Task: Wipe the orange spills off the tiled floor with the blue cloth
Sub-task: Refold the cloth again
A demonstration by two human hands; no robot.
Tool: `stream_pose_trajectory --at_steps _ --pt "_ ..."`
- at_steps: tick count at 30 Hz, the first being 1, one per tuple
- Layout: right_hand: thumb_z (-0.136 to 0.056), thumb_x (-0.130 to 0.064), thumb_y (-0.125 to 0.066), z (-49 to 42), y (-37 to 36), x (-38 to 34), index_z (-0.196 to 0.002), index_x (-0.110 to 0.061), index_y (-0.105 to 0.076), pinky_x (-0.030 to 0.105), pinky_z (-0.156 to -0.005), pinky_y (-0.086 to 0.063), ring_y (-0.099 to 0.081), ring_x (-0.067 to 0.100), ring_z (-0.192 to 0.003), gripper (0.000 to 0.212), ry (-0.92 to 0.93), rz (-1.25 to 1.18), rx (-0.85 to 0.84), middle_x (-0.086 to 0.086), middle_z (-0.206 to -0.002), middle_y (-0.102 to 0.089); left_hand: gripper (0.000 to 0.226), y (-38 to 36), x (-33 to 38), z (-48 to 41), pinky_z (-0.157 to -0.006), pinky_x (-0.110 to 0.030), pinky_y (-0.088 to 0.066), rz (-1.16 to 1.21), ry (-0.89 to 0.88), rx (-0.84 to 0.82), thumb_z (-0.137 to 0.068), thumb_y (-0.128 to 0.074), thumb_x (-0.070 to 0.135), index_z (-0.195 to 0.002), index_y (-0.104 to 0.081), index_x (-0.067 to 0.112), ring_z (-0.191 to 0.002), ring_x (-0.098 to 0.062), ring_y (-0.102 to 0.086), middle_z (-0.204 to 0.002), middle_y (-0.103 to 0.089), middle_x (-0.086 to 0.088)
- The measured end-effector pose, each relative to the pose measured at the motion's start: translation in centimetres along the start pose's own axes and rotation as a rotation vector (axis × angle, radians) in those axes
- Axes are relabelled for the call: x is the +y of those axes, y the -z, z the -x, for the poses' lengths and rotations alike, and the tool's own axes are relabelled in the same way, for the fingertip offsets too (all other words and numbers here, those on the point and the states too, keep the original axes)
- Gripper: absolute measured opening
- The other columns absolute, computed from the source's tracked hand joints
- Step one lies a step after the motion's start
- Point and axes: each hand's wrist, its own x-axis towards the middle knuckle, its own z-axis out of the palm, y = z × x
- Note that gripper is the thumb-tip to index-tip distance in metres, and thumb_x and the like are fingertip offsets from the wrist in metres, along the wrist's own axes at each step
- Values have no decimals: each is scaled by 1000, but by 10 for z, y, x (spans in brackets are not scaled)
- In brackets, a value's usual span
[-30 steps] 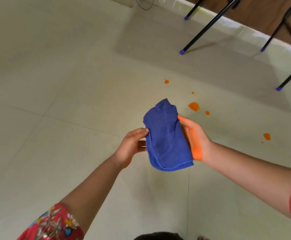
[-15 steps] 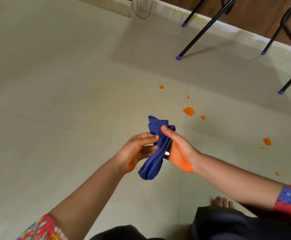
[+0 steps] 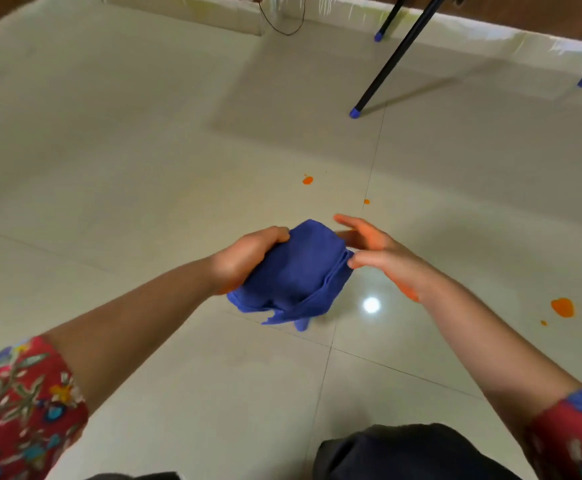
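Cloth comes first: we hold the blue cloth bunched in the air above the tiled floor, mid-scene, its loose edges hanging on the near side. Our left hand has its fingers curled over the cloth's left side and grips it. Our right hand is spread, fingers straight and apart, palm stained orange, and only the thumb tip touches the cloth's right edge. No spill lies under the cloth. The far orange spill sits straight beyond it, with the orange drop a little to its right, just beyond our right fingertips. The right orange spill lies well apart on the right, nearer us than the hands, with a speck beside it. We judge the wiping of these marks not yet begun. The cloth has to go down and away from us for the far pair, an easy reach for the left hand. The right mark is closer to the right hand, which does not hold the cloth.
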Motion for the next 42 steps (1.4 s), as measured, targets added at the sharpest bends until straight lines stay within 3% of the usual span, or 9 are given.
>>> stream_pose_trajectory --at_steps 4,9,13,18,22,28,34,38,42 --pt "-90 -35 -61 -3 35 -8 -95 -34 -64 16 -88 -39 -60 -5 -90 5 -144 72 -251 -22 -96 -66 29 -20 34 -22 -63 -23 -33 -263 -140 82 -100 -35 19 -73 -43 20 -59 -5 -40 -67 -43 9" --pt "-82 5 -63 -6 66 22 -107 -18 -68 26 -97 -47 -63 6 -106 35 22 251 -225 -5 -111 -71 12 -23 42 -39 -65 -18 -42 -567 -227 27 -91 -63 33 -92 -53 28 -65 -3 -55 -72 -62 16" --pt "-74 -4 -58 -5 75 34 -101 -12 -65 41 -92 -50 -63 17 -91 29 2 243 -207 12 -96 -68 18 -23 19 -49 -72 -28 -46 -1036 -38 -63 -77 -75 37 -76 -57 36 -82 -11 -59 -79 -60 14" --pt "-77 -38 -64 1 89 45 -116 -29 -64 28 -92 -50 -65 7 -107 40 -94 12 -329 -8 -113 -71 29 -35 22 -42 -75 -37 -46 -695 -144 -13 -71 -61 39 -85 -60 13 -79 -23 -58 -84 -63 -7" --pt "-77 -27 -68 5 100 48 -126 -25 -58 33 -96 -50 -62 14 -115 50 10 -107 -277 -4 -123 -67 14 -38 50 -34 -71 -23 -49 -329 -183 7 -85 -63 21 -93 -62 10 -82 -13 -63 -90 -67 -5" --pt "-100 -21 -46 7 78 59 -124 -29 -54 24 -82 -52 -65 5 -107 27 -16 -495 -79 -12 -115 -69 63 -50 12 -33 -90 -40 -48 364 93 88 -84 -43 65 -127 -59 22 -108 -21 -65 -124 -66 -3" --pt "-100 -18 -47 13 76 83 -124 -29 -51 30 -73 -54 -64 12 -100 26 -217 -351 110 -1 -119 -64 101 -82 -26 -53 -88 -33 -53 154 143 206 -70 -82 20 -145 -19 44 -108 -20 -64 -124 -61 -6" --pt "-93 -21 -60 27 74 95 -135 -32 -25 30 -64 -54 -61 15 -82 55 -314 -125 232 5 -102 -62 74 -102 -28 -59 -83 -20 -49 -278 115 -31 -51 -86 22 -117 -59 41 -113 -11 -54 -129 -49 6" --pt "-73 -42 -80 40 68 95 -114 -30 -54 25 -75 -52 -62 14 -91 51 -225 120 128 3 -110 -59 48 -109 -34 -70 -73 -23 -54 -557 79 -103 -51 -86 14 -93 -72 32 -98 -19 -58 -111 -50 0"
